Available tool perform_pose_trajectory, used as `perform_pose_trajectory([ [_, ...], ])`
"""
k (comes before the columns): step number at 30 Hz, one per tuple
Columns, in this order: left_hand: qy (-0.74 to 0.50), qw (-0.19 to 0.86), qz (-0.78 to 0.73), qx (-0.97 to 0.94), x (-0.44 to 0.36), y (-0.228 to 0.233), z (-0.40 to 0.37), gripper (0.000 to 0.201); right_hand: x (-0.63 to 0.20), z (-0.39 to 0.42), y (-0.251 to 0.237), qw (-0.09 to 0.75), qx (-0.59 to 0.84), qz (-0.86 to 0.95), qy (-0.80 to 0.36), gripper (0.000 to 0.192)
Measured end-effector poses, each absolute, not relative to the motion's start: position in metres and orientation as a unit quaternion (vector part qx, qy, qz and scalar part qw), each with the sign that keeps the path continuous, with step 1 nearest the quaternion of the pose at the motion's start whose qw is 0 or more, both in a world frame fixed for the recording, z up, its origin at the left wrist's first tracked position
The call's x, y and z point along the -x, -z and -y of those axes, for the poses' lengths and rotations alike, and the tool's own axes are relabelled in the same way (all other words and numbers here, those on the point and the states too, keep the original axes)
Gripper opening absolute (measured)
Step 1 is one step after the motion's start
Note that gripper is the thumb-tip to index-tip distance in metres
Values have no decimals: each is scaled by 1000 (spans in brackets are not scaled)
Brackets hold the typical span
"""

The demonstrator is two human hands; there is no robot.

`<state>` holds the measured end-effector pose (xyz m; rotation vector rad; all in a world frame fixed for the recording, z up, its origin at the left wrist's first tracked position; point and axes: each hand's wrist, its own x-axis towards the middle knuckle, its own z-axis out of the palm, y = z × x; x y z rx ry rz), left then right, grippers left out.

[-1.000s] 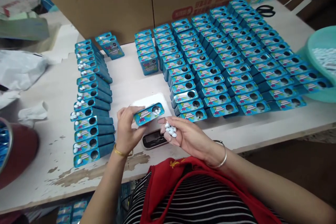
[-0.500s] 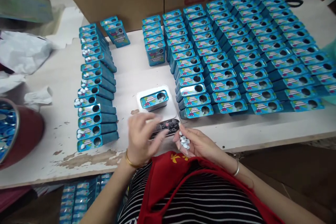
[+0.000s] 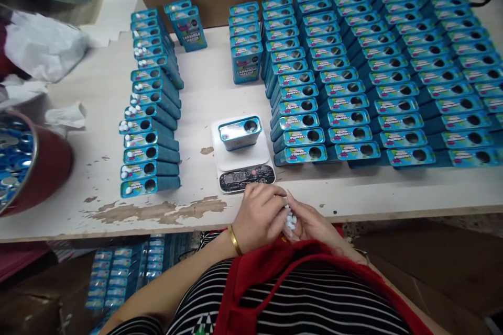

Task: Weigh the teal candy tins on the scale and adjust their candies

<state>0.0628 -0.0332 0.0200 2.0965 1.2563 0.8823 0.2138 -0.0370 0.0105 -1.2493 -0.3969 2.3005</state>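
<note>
Red tub [image 3: 47,167] at far left, single column of filled teal tins [image 3: 151,115] beside it; left hand [image 3: 257,214] curled, fingertips dipping into white candies [image 3: 290,220] cupped in half-open right hand [image 3: 310,225]; open tin [image 3: 240,132] on scale [image 3: 243,159] straight ahead of both hands, long axis crosswise, left hand slightly nearer

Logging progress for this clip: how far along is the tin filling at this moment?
Done: the left column of tins, many with white candies resting on top. In hand: one tin sits on the scale; the right hand cups white candies and the left hand reaches into them. Left: the large block of tins on the right, whose openings look dark.
</note>
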Motion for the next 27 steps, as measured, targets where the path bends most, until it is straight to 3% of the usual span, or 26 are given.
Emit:
perform_pose_trajectory([
  [11,-338,259,-461,-778,-60,-23,34,8,-208,35,-13,266,406,103,-869,44],
  [18,-388,42,-534,-750,-18,-62,-31,14,-206,28,-10,276,380,86,-879,36],
  [21,-318,-24,-549,-773,0,-70,-58,13,-206,26,-7,279,375,90,-880,36],
  [25,-170,-9,-553,-816,18,-71,-73,50,-205,24,0,281,374,80,-880,37],
  [27,-122,9,-545,-830,27,-72,-84,51,-202,21,4,286,372,78,-880,40],
])
